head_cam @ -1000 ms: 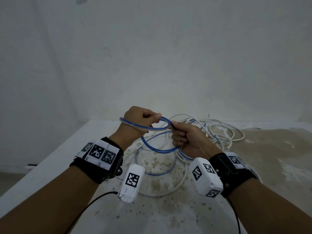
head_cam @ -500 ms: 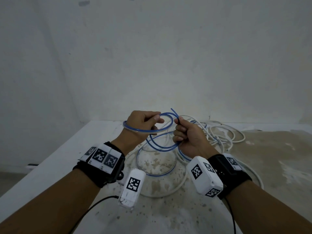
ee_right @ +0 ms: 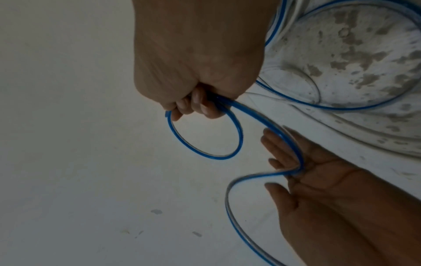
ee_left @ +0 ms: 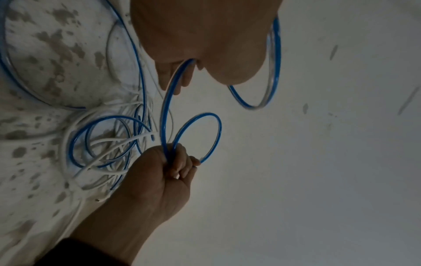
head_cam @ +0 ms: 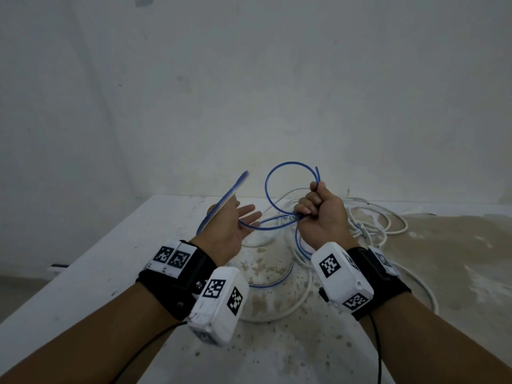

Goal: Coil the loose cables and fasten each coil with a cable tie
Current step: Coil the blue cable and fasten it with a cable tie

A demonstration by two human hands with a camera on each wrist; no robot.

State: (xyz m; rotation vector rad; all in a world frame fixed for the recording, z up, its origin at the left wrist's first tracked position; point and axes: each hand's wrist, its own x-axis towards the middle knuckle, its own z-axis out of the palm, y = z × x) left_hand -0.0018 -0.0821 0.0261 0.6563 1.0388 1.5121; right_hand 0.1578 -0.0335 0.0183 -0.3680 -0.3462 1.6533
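A thin blue cable (head_cam: 273, 176) forms a small upright loop above my right hand (head_cam: 314, 207), which grips it in a fist where the strands cross. The cable's free end sticks up by the thumb. From there it runs left across my left hand (head_cam: 242, 217), whose fingers (ee_right: 280, 153) are straight and spread, and passes between two of them. A wider blue loop (ee_left: 274, 59) arcs behind the back of the left hand. More blue turns (head_cam: 277, 282) lie on the table below. The right wrist view shows the fist (ee_right: 193, 100) on the small loop (ee_right: 205, 136).
A tangle of white cables (head_cam: 374, 220) lies on the stained white table (head_cam: 110, 273) behind and under my right hand, mixed with blue turns (ee_left: 102, 140). White walls meet at a corner close behind. The table's left edge drops off to the floor.
My left hand has let go of the blue cable and opened, and the hands have moved apart. My right hand has risen with a small loop now standing above it.
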